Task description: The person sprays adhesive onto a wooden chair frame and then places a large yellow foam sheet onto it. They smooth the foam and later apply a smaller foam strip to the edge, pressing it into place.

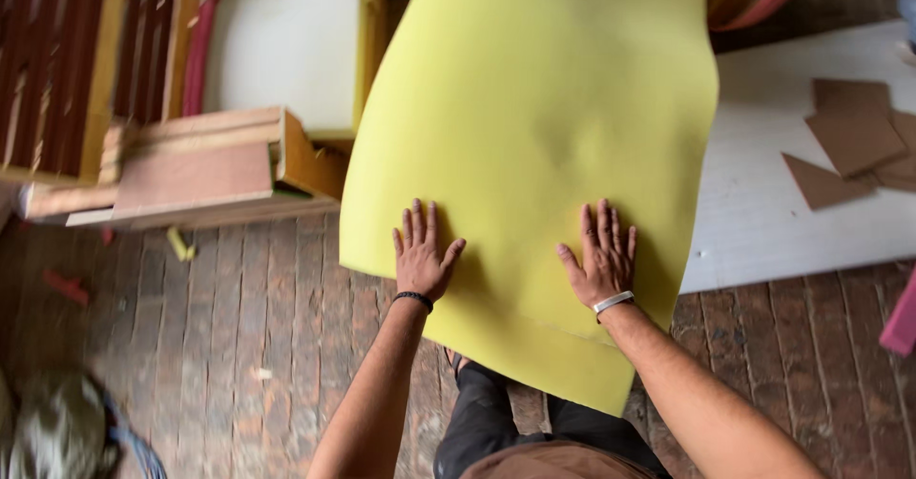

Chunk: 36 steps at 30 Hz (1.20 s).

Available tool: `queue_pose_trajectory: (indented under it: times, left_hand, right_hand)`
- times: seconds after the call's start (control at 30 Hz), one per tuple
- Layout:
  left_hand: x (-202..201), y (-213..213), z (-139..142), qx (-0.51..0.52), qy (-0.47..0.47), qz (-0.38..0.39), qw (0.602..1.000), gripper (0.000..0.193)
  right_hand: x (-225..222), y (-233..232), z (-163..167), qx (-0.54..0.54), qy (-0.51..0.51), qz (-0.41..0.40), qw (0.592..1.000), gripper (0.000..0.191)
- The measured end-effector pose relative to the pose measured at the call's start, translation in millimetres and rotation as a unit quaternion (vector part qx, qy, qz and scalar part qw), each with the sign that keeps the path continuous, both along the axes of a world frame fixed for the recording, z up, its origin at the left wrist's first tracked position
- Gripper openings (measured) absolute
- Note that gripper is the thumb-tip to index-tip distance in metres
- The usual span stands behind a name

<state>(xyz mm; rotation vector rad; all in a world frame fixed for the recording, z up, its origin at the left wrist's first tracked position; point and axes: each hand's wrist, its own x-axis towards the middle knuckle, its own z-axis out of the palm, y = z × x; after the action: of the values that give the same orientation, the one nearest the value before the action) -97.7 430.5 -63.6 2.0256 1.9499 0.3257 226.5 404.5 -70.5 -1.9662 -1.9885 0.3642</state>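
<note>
While both hands pressed flat, fingers spread, the left grip and right grip gripped nothing; the yellow foam sheet lay beneath them, already spread, its near edge overhanging the brick floor.

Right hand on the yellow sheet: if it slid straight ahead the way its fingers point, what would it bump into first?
Probably nothing: the right hand lies flat on the yellow foam sheet, and only more sheet shows ahead, up to the picture's top.
</note>
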Motion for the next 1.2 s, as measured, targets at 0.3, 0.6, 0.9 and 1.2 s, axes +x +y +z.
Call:
queue_pose_trajectory:
  times: [0.3, 0.6, 0.9, 1.2]
  left_hand:
    - [36.9, 128.4, 15.2, 0.011, 0.048, -0.085, 0.995, 0.099]
    - [171.1, 219.3, 61.3, -0.002, 0.148, -0.224, 0.963, 0.114]
    - [167.4, 224.8, 54.6, 0.059, 0.114, -0.204, 0.971, 0.092]
    - [163.6, 216.9, 59.5, 0.036, 0.128, -0.187, 0.973, 0.092]
  right_hand:
    - [-18.1, 0.5, 9.0, -0.020, -0.051, -0.099, 0.994, 0.089]
    - [-24.4, -10.9, 17.4, -0.005, -0.031, -0.088, 0.996, 0.089]
    - [32.3, 139.9, 3.0, -0.054, -0.051, 0.030, 0.997, 0.078]
    - [87.1, 320.4, -12.8, -0.155, -0.017, 0.019, 0.988, 0.082]
